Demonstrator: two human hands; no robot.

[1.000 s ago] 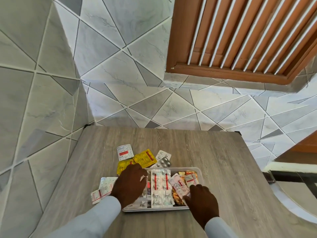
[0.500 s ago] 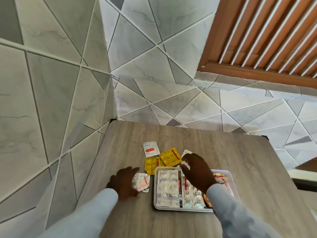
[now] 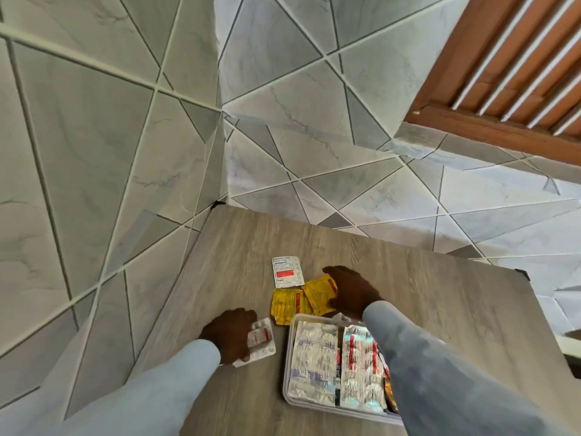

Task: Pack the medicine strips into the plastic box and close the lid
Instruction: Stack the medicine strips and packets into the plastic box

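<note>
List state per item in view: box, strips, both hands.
plastic box: open, no lid on, holds strips
silver strips: flat in box
yellow strips: on table, outside box
white-and-red strip: on table, untouched
left hand: on small strips beside box
right hand: gripping a yellow strip

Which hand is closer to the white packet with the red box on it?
The right hand. It is just right of the white packet, on a yellow sachet. The left hand is lower down, on other strips.
</note>
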